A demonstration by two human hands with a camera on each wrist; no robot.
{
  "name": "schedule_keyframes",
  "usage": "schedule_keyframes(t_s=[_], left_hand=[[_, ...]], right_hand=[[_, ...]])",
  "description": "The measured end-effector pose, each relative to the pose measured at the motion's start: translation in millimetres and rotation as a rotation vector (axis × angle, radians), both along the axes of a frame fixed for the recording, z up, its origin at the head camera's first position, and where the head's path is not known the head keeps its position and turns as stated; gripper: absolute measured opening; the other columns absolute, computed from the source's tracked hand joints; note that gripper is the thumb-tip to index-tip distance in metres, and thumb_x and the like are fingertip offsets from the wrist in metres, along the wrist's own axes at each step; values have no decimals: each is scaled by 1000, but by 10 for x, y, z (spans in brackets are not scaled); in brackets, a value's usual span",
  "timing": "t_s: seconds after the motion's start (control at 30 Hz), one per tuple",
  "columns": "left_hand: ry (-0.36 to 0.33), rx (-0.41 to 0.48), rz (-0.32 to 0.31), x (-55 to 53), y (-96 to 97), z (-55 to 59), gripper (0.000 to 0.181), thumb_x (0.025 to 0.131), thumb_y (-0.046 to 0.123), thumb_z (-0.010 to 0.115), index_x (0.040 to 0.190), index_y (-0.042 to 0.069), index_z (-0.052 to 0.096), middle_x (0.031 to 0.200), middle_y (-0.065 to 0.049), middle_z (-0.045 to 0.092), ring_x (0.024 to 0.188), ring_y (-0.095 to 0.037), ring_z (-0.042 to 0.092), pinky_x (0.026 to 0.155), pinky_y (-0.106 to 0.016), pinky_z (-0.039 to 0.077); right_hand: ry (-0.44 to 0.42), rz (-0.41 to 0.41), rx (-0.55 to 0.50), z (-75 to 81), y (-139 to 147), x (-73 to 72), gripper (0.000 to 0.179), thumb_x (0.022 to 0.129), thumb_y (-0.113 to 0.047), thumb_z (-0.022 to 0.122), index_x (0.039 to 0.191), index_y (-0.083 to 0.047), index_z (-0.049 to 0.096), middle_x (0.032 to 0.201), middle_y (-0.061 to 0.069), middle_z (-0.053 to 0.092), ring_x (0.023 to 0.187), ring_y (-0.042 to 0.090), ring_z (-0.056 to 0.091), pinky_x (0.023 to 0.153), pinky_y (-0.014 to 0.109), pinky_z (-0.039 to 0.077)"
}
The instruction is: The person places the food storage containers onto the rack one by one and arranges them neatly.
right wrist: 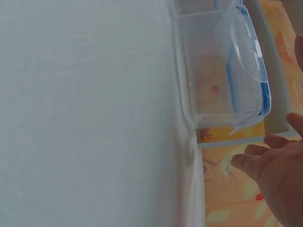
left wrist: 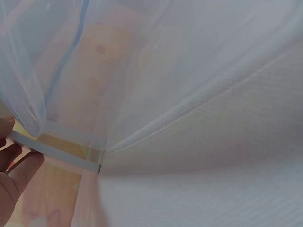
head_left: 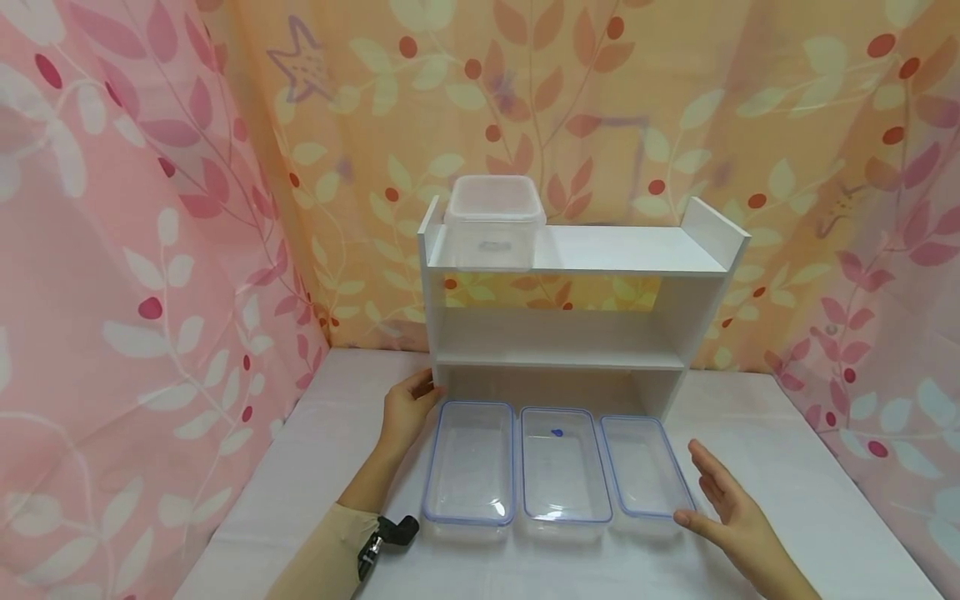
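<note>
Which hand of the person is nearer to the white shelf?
The left hand: it grips the white shelf at its left side edge. The right hand is apart from it, in front and to the right.

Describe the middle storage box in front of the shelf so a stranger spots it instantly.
Find the white shelf unit. In the row in front of it, take the middle storage box, clear and blue-rimmed. Unlike the left box and right box, it shows a small blue mark near its far end.

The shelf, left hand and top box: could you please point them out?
Shelf [head_left: 557, 337]: head view, middle board.
Left hand [head_left: 406, 410]: head view, its back.
Top box [head_left: 495, 232]: head view, front wall.
</note>
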State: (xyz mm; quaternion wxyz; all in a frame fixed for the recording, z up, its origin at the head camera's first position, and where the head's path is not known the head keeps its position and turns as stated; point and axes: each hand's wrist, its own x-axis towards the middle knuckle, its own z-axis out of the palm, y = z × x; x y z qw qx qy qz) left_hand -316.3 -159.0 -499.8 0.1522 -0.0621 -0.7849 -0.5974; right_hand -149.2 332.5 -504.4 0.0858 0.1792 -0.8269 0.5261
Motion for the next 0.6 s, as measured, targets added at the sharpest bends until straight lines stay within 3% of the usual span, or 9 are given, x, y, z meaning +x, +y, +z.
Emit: schedule_keyframes(t_s=[0.47,0.6], left_hand=[[-17,-20,8,7,2,5,43,92,12,78,132,0,67,126,-19,71,116,-32,70,91,-41,60],[-12,-18,1,17,-1,10,44,92,13,78,133,0,67,127,-19,71,116,-32,69,92,-41,60]], right_hand=[[-31,92,-43,-208,-24,-58,104,81,14,76,164,-7,17,169,-16,7,141,-23,18,108,1,25],[-89,104,-71,-271,-38,-66,107,81,13,77,164,-7,12,173,-1,-6,138,-28,13,105,-1,24]])
